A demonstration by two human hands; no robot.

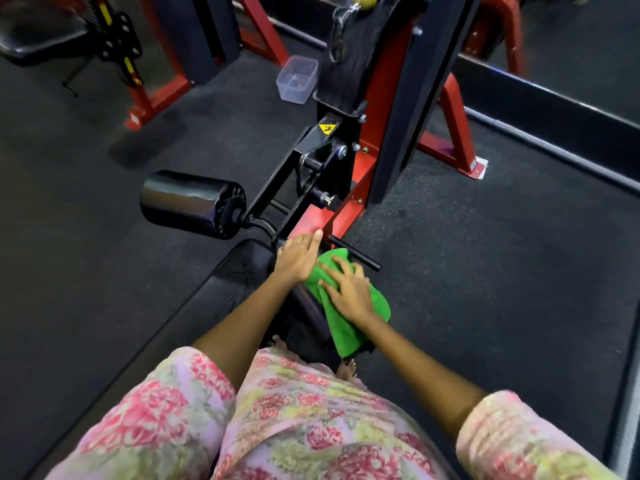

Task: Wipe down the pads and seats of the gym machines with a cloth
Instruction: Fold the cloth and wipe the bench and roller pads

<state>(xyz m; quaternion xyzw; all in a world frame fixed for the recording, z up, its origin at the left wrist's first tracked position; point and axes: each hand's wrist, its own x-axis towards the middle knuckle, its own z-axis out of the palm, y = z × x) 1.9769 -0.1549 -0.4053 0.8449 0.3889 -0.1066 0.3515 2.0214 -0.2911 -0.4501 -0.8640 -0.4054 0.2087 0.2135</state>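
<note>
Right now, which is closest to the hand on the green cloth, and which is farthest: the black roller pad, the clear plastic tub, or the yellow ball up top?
From the right hand on the green cloth:
1. Black roller pad, to the left.
2. Clear plastic tub, on the floor beyond the machine.
3. Yellow ball, at the top edge.

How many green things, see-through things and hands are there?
Green: 1, the cloth
See-through: 1, the plastic tub
Hands: 2, the left hand flat by the seat, the right hand pressing on the cloth
Total: 4
</note>
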